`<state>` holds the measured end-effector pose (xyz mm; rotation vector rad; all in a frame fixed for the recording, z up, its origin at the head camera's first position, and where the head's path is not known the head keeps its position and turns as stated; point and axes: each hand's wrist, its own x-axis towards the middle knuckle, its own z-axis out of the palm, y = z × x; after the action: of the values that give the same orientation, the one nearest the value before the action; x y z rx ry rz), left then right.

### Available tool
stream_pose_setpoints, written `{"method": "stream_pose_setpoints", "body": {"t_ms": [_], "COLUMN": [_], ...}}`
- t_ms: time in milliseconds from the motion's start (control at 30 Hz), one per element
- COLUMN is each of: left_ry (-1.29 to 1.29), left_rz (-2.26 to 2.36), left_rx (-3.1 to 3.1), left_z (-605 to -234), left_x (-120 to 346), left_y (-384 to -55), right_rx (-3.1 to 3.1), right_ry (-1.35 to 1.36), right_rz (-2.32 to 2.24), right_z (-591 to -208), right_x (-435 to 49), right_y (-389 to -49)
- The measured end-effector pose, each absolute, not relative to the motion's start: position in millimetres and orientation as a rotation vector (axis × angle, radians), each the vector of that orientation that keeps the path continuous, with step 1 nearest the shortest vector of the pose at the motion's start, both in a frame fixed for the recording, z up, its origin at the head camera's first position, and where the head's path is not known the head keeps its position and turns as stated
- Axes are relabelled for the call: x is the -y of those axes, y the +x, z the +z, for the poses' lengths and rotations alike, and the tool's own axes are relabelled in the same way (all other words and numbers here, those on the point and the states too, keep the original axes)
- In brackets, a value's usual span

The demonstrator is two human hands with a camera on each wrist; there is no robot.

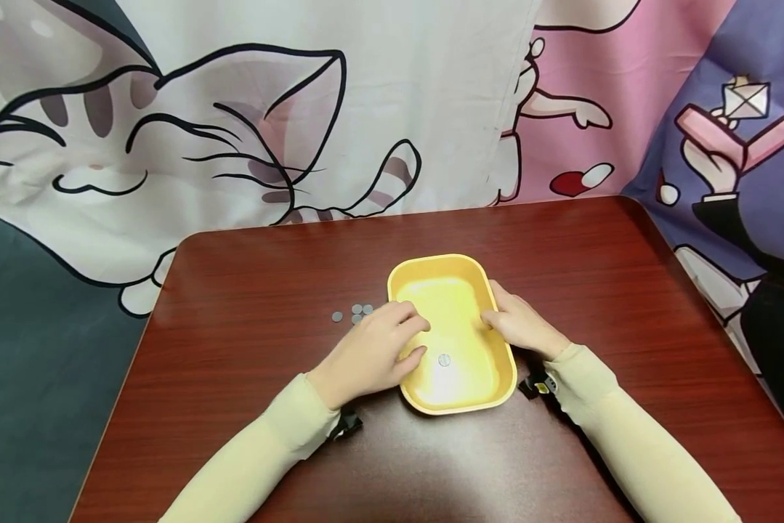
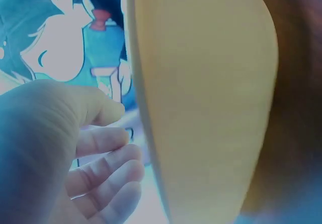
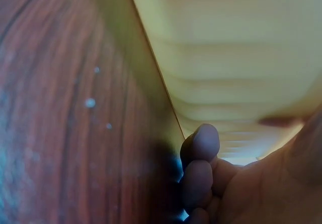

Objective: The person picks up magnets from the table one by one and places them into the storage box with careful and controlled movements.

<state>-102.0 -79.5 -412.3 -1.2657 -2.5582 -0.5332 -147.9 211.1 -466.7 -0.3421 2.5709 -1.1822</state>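
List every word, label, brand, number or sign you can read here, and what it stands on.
No readable text in any view.
Round disc in the yellow tray: faint markings, too small to read.
Grey discs on the table: any markings too small to read.
Patterned curtain: drawings, no lettering I can make out.

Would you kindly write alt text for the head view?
A person's right hand grips one side of a yellow tray holding one grey disc; the left hand is over the opposite side, near more discs on a brown table.
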Motion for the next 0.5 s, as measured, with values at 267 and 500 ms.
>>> {"method": "stream_pose_setpoints", "body": {"t_ms": [267, 500], "left_ry": [-1.069, -0.909], "left_rz": [-0.443, -0.375], "left_rx": [2.624, 2.782], "left_z": [-410.6, -417.5], "left_x": [123.5, 158.3], "left_y": [-110.7, -119.6], "right_rx": [-2.585, -2.574], "right_ry": [-0.344, -0.341], "right_rz": [-1.160, -1.163], "right_z": [-467.4, -468.4], "right_x": [-209.9, -211.2], "right_y": [-148.7, -149.5]}}
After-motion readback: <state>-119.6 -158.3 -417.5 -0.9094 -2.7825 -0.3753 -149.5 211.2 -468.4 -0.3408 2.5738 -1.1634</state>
